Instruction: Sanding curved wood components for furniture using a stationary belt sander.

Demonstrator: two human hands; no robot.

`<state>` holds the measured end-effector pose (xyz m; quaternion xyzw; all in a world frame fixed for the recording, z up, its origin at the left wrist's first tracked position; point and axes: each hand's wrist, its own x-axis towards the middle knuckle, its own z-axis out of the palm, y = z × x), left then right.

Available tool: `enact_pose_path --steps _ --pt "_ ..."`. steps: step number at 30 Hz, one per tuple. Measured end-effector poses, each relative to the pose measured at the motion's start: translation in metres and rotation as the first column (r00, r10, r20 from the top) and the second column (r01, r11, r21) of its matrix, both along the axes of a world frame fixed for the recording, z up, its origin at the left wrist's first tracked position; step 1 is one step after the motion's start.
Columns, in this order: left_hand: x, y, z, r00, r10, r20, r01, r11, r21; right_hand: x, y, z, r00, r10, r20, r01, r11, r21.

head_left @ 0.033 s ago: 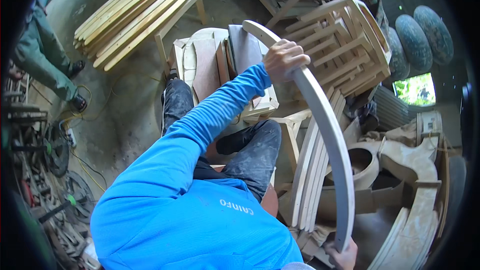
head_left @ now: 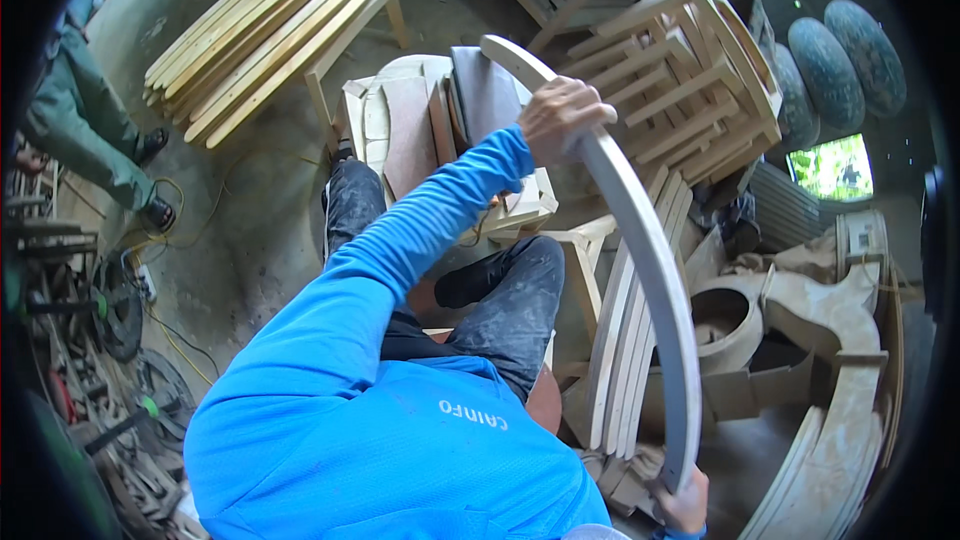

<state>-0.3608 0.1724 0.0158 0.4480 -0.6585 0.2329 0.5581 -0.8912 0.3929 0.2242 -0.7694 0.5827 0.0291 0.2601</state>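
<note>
A long, curved wooden slat (head_left: 655,255), pale on its edge and greyish on its face, arcs from upper centre down to the lower right. My left hand (head_left: 566,120) is closed around its upper part, knuckles up. Low on the right, my right hand (head_left: 686,502) grips the slat's bottom end, its fingers partly hidden. Beneath the slat's middle lean several similar narrow slats (head_left: 625,360). Past my left hand, a low wooden stand (head_left: 375,130) bears a grey-faced board (head_left: 482,90) and a brownish curved board (head_left: 408,135).
Curved slats (head_left: 270,30) lie stacked on a frame at upper left. A wooden frame pile (head_left: 690,90) stands at upper right, before dark rounded objects (head_left: 830,65). Carved wooden parts (head_left: 830,310) crowd the right. A person's legs (head_left: 85,120), cables (head_left: 185,335) and dusty machinery (head_left: 130,370) are left.
The slat's upper end and my left hand sit very slightly further left, and my right hand is a touch higher. Both hands keep their hold.
</note>
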Motion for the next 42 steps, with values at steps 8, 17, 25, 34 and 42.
enact_pose_path --steps 8,17,25,34,42 --pt "0.088 0.022 -0.038 0.998 -0.049 0.037 0.017 0.810 0.587 0.058 -0.039 -0.149 0.992 0.040 0.119 -0.055 0.990 0.126" --pt "0.219 -0.059 -0.064 0.876 0.461 0.143 -0.265 0.211 0.941 0.235 -0.148 -0.261 0.938 0.267 0.223 -0.260 0.964 -0.057" --pt "0.172 -0.038 -0.071 0.909 0.396 0.128 -0.272 0.335 0.902 0.226 -0.129 -0.243 0.908 0.263 0.325 -0.235 0.964 -0.122" --pt "-0.052 0.105 -0.035 0.931 0.342 -0.126 -0.150 0.674 0.723 0.028 0.018 -0.245 0.984 0.048 0.173 -0.049 0.999 0.005" --pt "0.074 0.026 -0.066 0.912 0.410 -0.026 -0.221 0.543 0.810 0.127 -0.055 -0.272 0.952 0.228 0.204 -0.219 0.973 -0.068"
